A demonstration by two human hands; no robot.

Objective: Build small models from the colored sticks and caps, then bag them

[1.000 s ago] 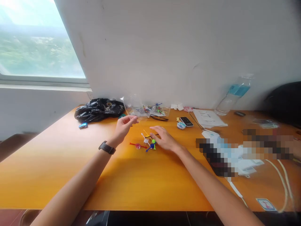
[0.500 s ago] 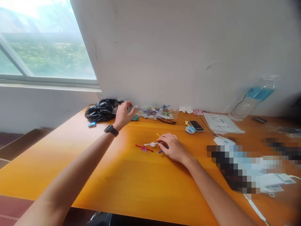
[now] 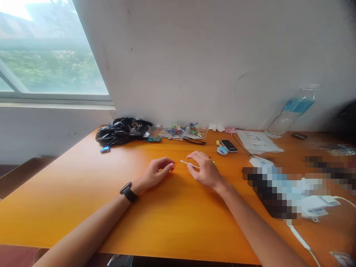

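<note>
L hand (image 3: 159, 172) fingers curled at red-orange piece (image 3: 174, 166), which pokes out past the fingertips; can't tell if gripped. R hand (image 3: 206, 170), opp. it, arches over white arrow piece (image 3: 189, 164), tip twd L hand; grip unclear too. Green bit (image 3: 214, 162) just behind R hand. Clear bag (image 3: 205, 134) w/ colored pcs (image 3: 178, 130) beyond both; blk plastic bag (image 3: 119, 132) beyond L hand, to its left.

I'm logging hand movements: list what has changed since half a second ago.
The left hand has drawn back and rightward from beside the black bag; a red-orange piece now shows at its fingertips, grip unclear. The white piece has shifted rightward, by the thumb of the right hand. The bag and bottle stayed put.
</note>
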